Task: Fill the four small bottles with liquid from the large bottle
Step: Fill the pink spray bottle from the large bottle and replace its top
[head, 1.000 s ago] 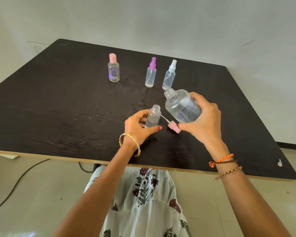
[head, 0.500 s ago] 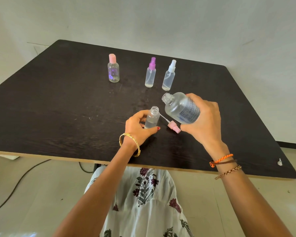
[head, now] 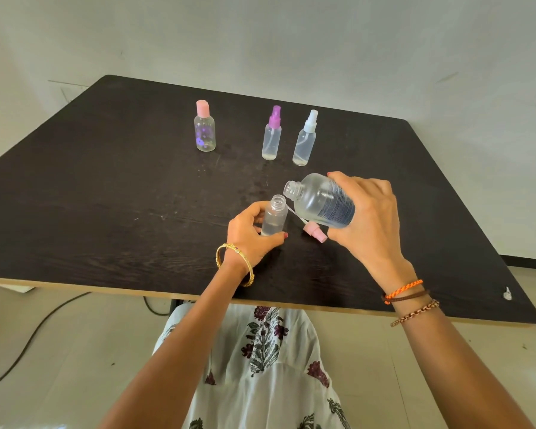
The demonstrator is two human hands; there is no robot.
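My left hand (head: 251, 235) grips a small open bottle (head: 274, 215) standing on the dark table (head: 106, 196); some clear liquid sits in its bottom. My right hand (head: 369, 221) holds the large clear bottle (head: 321, 200) tilted on its side, its open mouth just above and right of the small bottle's mouth. A pink spray cap (head: 314, 232) with its tube lies on the table between my hands. Further back stand a pink-capped bottle (head: 205, 126), a purple spray bottle (head: 272, 134) and a white spray bottle (head: 305, 139).
The table's near edge (head: 136, 292) runs across just in front of my lap. A small white piece (head: 507, 294) lies near the front right corner. A dark cable (head: 28, 342) trails on the floor at the left. A wall stands behind the table.
My right hand has tipped the large bottle further over and lowered its mouth toward the small open bottle. My left hand stays on the small bottle.
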